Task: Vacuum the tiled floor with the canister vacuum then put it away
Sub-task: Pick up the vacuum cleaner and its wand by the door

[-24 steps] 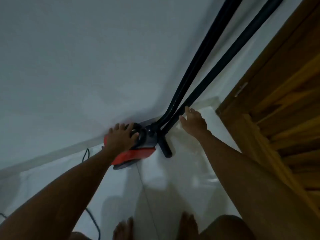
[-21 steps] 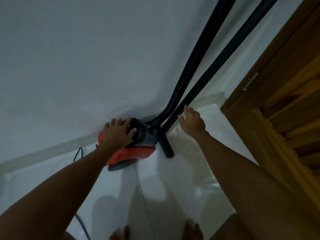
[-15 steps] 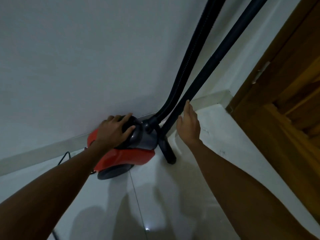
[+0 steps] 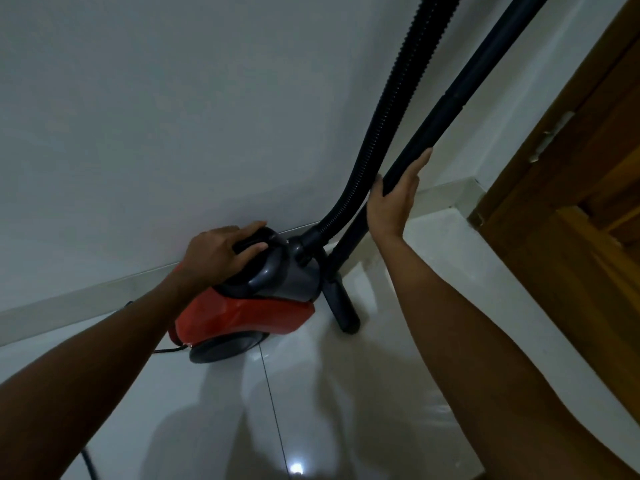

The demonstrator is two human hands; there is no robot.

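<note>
A red and grey canister vacuum [image 4: 249,313] sits on the white tiled floor [image 4: 363,393] against the wall. My left hand [image 4: 221,252] curls over its dark top handle. A ribbed black hose [image 4: 391,109] rises from the canister's front. Beside it the black wand [image 4: 460,95] leans up against the wall, with its floor nozzle [image 4: 341,306] resting on the tiles. My right hand [image 4: 394,199] wraps around the wand low down, thumb on one side and fingers stretched up the other.
A white wall [image 4: 173,116] with a pale skirting board [image 4: 69,303] runs behind the vacuum. A wooden door frame [image 4: 571,161] stands at the right. The black power cord [image 4: 88,464] trails across the floor at lower left.
My right hand has risen from the floor near the nozzle and closed around the wand. The view has tilted up and moved closer. My left hand stays on the canister's top.
</note>
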